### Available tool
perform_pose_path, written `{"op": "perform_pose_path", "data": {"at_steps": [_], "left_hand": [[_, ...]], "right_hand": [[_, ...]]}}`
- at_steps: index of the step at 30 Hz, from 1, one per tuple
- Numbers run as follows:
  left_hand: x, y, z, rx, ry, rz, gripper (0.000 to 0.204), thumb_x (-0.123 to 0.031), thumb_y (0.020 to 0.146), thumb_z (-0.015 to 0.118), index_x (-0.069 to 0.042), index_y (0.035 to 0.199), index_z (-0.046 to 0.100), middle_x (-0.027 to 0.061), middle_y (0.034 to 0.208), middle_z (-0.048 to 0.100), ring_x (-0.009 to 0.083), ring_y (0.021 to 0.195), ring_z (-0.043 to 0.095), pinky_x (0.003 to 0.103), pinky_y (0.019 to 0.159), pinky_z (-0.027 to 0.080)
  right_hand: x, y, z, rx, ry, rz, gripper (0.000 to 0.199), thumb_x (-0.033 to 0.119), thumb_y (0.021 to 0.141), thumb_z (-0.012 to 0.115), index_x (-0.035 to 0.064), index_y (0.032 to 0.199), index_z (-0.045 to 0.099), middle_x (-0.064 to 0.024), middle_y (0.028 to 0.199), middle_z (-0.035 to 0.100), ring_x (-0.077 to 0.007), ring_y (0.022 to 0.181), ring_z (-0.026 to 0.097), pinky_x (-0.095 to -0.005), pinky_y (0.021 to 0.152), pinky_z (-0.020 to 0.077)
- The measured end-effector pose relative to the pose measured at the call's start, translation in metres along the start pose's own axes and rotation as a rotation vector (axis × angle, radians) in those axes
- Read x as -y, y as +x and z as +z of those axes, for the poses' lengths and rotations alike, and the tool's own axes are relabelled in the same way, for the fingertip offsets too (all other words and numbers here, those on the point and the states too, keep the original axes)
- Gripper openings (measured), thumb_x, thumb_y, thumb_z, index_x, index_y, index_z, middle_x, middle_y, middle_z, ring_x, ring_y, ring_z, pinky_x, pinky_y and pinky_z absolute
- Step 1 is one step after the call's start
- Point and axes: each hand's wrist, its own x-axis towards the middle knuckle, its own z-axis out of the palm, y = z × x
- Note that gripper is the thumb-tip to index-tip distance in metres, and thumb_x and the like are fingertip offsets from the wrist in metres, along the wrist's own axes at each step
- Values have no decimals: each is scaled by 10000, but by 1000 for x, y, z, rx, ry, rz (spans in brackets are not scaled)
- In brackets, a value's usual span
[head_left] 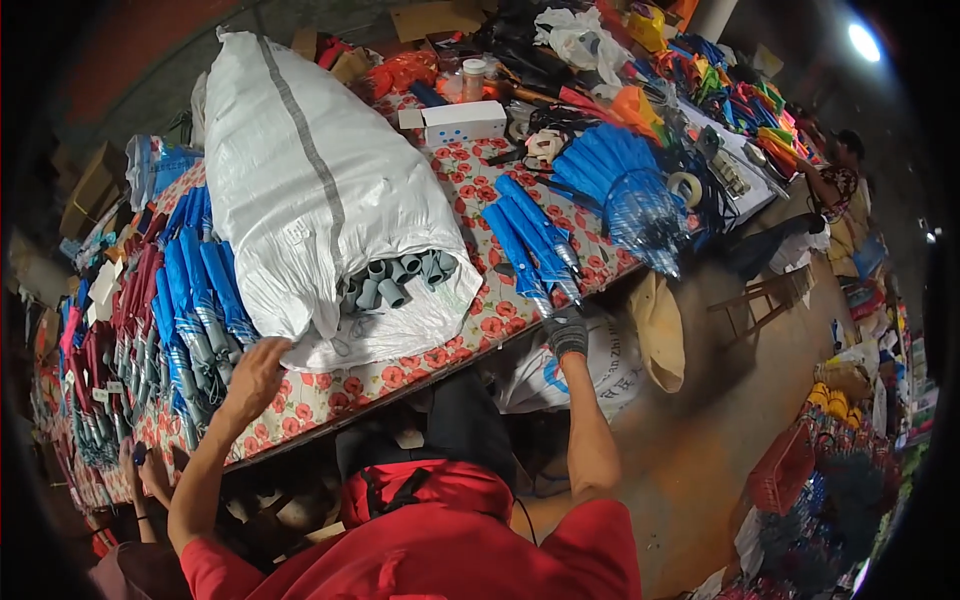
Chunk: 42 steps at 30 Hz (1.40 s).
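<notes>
Reaching across flowered table (330, 395): bare left hand (255, 375) fingers loosely spread, empty, touching white sack (310, 180) mouth near grey handles (395, 280). Gloved right hand (567, 330) at table edge, fingertips by blue folded umbrellas (530, 240); grip unclear. Better: steady sack, grasp one umbrella firmly.
</notes>
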Motion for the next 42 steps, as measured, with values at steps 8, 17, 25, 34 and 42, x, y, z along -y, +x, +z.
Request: {"op": "perform_pose_path", "data": {"at_steps": [8,17,25,34,42], "left_hand": [[-118,36,30,-97,-141,282,605,-88,805,707,-92,1379,515,206,1383,509,398,1268,516,478,1049,450],[-225,54,25,-159,52,802,388,-200,878,581,-152,1263,563,33,917,582,209,882,622,390,795,515],[-171,-4,26,-18,49,630,252,-247,872,566,-163,1109,576,-17,754,543,159,663,602,323,568,433],[-151,-20,34,27,-64,527,276,-314,882,615,-148,1100,581,3,655,530,189,586,602,352,541,440],[-157,4,76,41,-184,464,459,-400,879,667,-126,1239,590,11,781,589,210,647,610,340,570,462]], "right_hand": [[145,-163,-8,234,682,126,198,-7,846,700,14,1023,613,-87,774,659,-159,550,593,-304,492,473],[167,-309,-48,483,155,-507,213,124,827,788,60,995,675,-89,841,707,-193,761,696,-316,704,558],[176,-302,-60,905,74,-488,185,114,795,796,76,932,678,-80,849,698,-196,760,681,-319,721,557],[184,-292,-36,989,104,-539,171,103,815,774,63,941,666,-82,867,691,-196,779,680,-316,725,550],[144,-270,-31,895,697,221,500,22,868,700,71,1320,492,-60,960,655,-178,801,661,-328,683,556]]}}
